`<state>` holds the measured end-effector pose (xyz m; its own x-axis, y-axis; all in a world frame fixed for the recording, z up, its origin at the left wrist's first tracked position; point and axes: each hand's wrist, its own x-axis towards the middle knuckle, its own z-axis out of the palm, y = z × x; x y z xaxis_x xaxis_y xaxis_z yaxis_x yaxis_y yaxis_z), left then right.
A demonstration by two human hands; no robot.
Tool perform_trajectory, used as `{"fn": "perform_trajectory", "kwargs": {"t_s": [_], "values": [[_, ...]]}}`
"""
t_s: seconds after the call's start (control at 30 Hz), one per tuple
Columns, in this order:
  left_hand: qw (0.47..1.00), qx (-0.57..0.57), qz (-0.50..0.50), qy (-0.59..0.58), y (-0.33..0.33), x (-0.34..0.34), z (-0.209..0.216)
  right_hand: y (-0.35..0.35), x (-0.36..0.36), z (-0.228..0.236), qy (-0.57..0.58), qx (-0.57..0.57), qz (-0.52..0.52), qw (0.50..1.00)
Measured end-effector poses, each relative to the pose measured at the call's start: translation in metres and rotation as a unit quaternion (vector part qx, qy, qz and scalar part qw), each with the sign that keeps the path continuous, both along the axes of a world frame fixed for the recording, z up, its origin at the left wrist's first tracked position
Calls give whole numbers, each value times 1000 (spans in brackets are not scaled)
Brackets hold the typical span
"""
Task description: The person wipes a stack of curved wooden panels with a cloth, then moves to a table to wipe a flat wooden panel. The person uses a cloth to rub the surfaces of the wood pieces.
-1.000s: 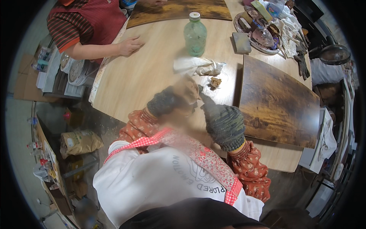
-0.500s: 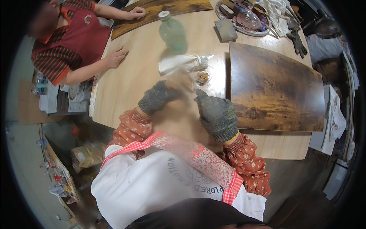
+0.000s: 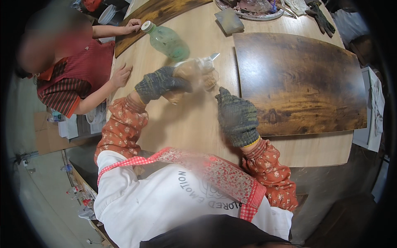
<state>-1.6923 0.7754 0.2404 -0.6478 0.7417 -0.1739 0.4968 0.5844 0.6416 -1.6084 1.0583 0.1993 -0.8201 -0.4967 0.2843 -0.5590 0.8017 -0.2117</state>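
Note:
My left hand [image 3: 161, 84], in a dark grey knit glove, is closed on a clear plastic bag [image 3: 191, 69] with something tan inside. Part of the bag pokes out below the fingers. At its right end, near a small see-through rounded part, show brown bits [image 3: 210, 80]; whether they lie in the bag or in a dish under it I cannot tell. My right hand [image 3: 238, 118], gloved alike, hovers just right of the bits, its fingers curled together and fingertips pointing at them. Anything between those fingertips is too small or hidden to make out.
Behind the bag leans a greenish plastic bottle [image 3: 167, 41] with a white cap. A dark wood-grain board [image 3: 300, 84] lies on the right, another [image 3: 155, 20] at far left. A grey block [image 3: 229, 21] and a cluttered round tray [image 3: 252, 15] stand beyond. A co-worker [image 3: 70, 70] is at left.
My left hand has moved up and left, and the bag now comes over where the brown bits were seen. My right hand stays near them, fingers curled. The whole view has shifted slightly.

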Motion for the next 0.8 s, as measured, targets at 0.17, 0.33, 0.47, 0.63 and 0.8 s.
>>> {"fn": "perform_trajectory", "kwargs": {"t_s": [0.17,0.33,0.47,0.63,0.8], "values": [[996,-57,-20,-67,6,-10,16,2,3,5,-40,-121,-10,992],[987,-113,52,-97,20,2,40,-8,5,3,-31,-233,48,971],[989,-65,-104,87,17,3,42,-9,3,-3,62,-71,33,995],[990,-70,-97,69,-2,-2,28,-6,3,-4,-3,-169,37,985],[976,-66,-136,154,-7,-4,21,-8,6,1,18,-155,45,987]]}}
